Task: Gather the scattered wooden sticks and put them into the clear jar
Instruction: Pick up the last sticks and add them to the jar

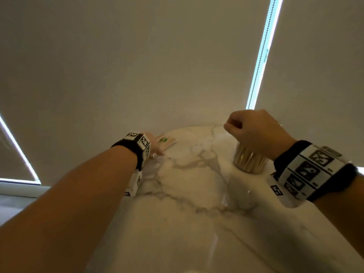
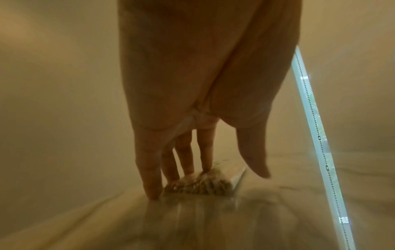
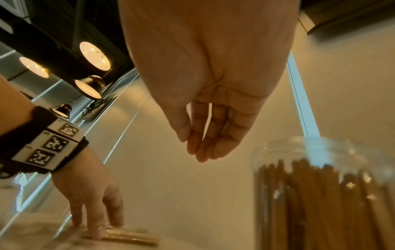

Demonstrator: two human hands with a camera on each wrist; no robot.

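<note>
My left hand [image 1: 154,145] reaches down to the far left edge of the table, its straight fingers [image 2: 149,169] pressing on the near end of a clear packet of wooden sticks [image 1: 165,142] that lies flat there; the thumb stands off to the side, touching nothing. Well to the right, my right hand [image 1: 254,131] hangs in the air just above the clear jar [image 1: 249,159], fingers [image 3: 205,135] loosely curled toward the thumb. I cannot tell whether anything thin is pinched between them. The jar stands upright below and slightly behind that hand, packed with upright sticks. Both rest on a white marble table [image 1: 187,194] with grey veins. Behind it hang pale roller blinds [image 1: 137,66], daylight showing in narrow gaps, with a bead chain [image 1: 260,62] running down the right gap.
</note>
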